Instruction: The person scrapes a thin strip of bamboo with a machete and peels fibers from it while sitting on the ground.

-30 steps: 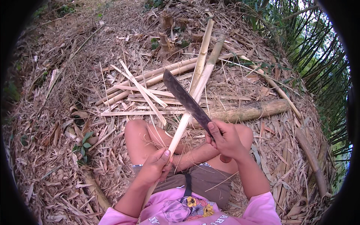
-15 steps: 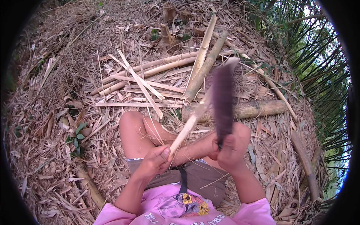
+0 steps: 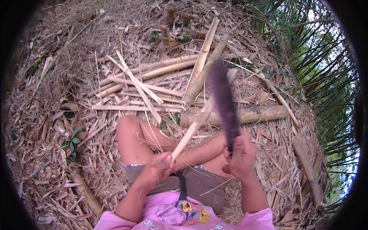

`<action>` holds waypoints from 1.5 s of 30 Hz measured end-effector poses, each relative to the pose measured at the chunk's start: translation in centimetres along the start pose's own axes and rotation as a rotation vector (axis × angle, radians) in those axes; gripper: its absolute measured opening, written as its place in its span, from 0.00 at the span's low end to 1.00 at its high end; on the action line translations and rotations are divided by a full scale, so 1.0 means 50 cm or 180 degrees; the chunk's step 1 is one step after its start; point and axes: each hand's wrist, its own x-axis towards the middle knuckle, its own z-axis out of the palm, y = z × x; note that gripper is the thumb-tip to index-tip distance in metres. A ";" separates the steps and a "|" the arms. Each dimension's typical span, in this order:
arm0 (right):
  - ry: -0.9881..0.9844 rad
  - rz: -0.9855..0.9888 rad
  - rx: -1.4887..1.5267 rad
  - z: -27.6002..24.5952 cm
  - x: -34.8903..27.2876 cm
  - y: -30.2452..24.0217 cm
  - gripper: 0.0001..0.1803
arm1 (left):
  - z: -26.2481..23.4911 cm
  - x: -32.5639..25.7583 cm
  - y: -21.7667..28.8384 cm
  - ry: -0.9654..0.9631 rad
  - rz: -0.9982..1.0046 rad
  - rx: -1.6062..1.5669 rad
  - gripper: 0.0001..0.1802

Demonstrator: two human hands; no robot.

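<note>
My left hand (image 3: pixel 156 168), below the centre of the frame, is clenched around the lower end of a long, pale, split bamboo strip (image 3: pixel 186 139). The strip slants up to the right over my crossed bare legs (image 3: pixel 130 143). My right hand (image 3: pixel 243 155), right of centre, grips the handle of a broad, dark metal machete (image 3: pixel 223 99). Its motion-blurred blade points up and crosses in front of the strip; whether they touch I cannot tell. Just beyond my legs, right of centre, lies a thick, tan bamboo log (image 3: pixel 260 114). Left of centre, thin, flat, cream bamboo slats (image 3: pixel 138 86) lie crossed. In the upper middle, a pale, hollow bamboo half (image 3: pixel 205 46) lies beside a greenish, rounded bamboo piece (image 3: pixel 201 80).
</note>
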 end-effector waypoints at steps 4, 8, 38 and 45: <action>-0.0058 -0.0383 -0.0623 0.019 -0.020 0.025 0.23 | 0.020 0.004 0.026 -0.0096 0.0184 0.0489 0.19; 0.0130 -0.0058 -0.0132 0.019 -0.017 -0.016 0.27 | 0.022 -0.002 0.034 0.0258 0.0344 0.1004 0.19; 0.1069 0.0655 0.1414 -0.012 -0.036 -0.034 0.24 | 0.049 -0.030 0.048 0.0877 0.1112 0.2232 0.16; 0.0246 0.0994 -0.0041 -0.020 -0.061 -0.007 0.24 | 0.049 -0.038 0.048 0.0932 0.1049 0.2069 0.18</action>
